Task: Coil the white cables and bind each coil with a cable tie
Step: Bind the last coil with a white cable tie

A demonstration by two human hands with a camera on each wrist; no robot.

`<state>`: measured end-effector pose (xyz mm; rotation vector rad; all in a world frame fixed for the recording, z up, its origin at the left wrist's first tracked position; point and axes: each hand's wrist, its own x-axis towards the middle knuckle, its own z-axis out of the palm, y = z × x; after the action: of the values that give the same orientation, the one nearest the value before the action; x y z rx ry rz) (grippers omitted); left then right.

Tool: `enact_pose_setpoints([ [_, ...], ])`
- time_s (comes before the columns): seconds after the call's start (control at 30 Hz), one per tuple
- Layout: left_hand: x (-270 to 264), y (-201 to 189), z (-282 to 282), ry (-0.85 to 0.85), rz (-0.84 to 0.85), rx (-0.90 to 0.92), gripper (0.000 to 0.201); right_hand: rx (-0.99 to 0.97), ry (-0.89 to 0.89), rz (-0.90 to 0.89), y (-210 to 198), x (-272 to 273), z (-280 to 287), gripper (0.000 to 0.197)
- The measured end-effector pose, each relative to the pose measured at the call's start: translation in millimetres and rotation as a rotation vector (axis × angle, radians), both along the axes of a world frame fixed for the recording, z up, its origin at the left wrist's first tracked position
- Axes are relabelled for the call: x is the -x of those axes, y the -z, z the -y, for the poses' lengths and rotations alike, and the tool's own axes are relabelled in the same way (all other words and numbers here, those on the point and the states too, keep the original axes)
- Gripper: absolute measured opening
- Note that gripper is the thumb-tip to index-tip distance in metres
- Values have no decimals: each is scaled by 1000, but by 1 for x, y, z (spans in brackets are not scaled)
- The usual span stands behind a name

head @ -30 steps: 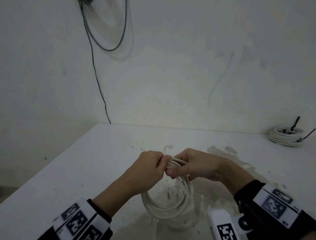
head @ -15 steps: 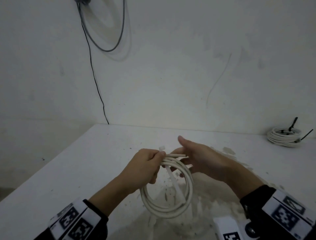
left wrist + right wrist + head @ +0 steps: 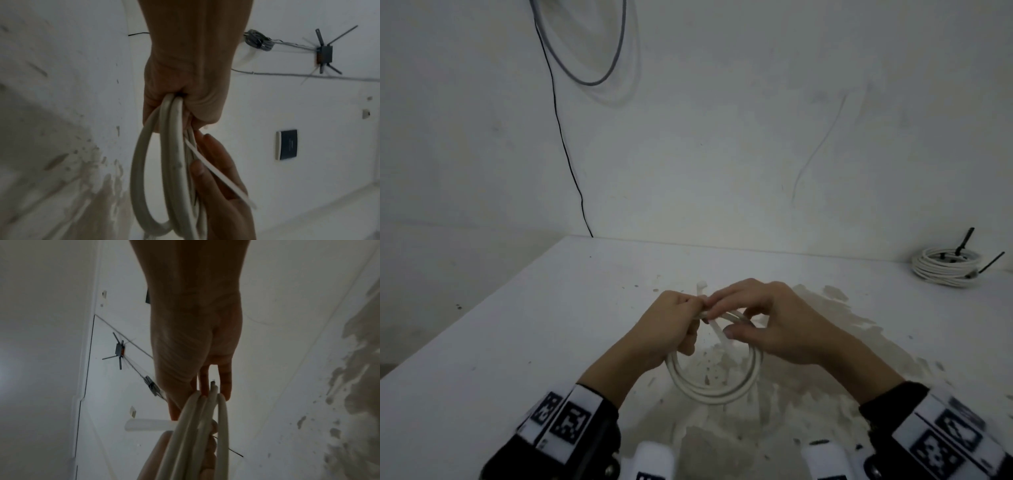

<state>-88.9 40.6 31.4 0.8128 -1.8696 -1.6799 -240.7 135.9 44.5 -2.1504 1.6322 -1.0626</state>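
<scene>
1. Left hand (image 3: 666, 330): bare, no glove or ring visible.
2. Right hand (image 3: 774, 322): bare, same.
3. Left sleeve (image 3: 517, 455): black, at 7 o'clock in the head view.
4. Left wrist band (image 3: 561, 419): white, black square code markers.
5. Right sleeve (image 3: 887, 404): black, at 4 o'clock.
6. Right wrist band (image 3: 948, 435): white, black code markers, blurred.
7. White camera housings (image 3: 654, 460) at bottom edge, one per wrist.

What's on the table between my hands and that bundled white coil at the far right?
Only bare white tabletop, paint-worn in patches, separates the right hand from the bundled coil, per the head view.
</scene>
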Motion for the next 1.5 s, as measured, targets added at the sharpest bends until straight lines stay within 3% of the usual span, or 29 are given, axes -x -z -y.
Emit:
enact_pose_setpoints([
  [0.07, 8, -4, 4, 16, -11, -52, 41, -36, -2, -12, -1, 6, 5, 24],
  [0.17, 22, -7, 14, -1, -34, -102, 41, -10, 56, 193, -3, 11, 13, 13],
  [0.33, 44, -2, 26, 18, -15, -84, 36, -32, 192, 540, -1, 20, 31, 33],
  [0.5, 53, 4, 30, 106, 72, 18, 43, -132, 158, 642, 4, 30, 37, 35],
  [0.67, 58, 3, 38, 78, 123, 139, 44, -14, 235, 758, 10, 29, 44, 20],
  [0.9, 59, 2, 34, 78, 106, 284, 28, 38, 293, 906, 15, 27, 53, 25],
  [1.13, 65, 8, 32, 6, 146, 377, 47, 149, 340, 853, 14, 24, 51, 45],
  [1.27, 66, 10, 35, -96, 148, 386, 43, 261, 406, 795, 15, 24, 54, 36],
  [1.4, 67, 10, 35, -132, 135, 383, 42, 273, 445, 628, 17, 26, 54, 17],
  [1.5, 67, 9, 35, -163, 128, 408, 44, 293, 434, 540, 14, 26, 51, 14],
])
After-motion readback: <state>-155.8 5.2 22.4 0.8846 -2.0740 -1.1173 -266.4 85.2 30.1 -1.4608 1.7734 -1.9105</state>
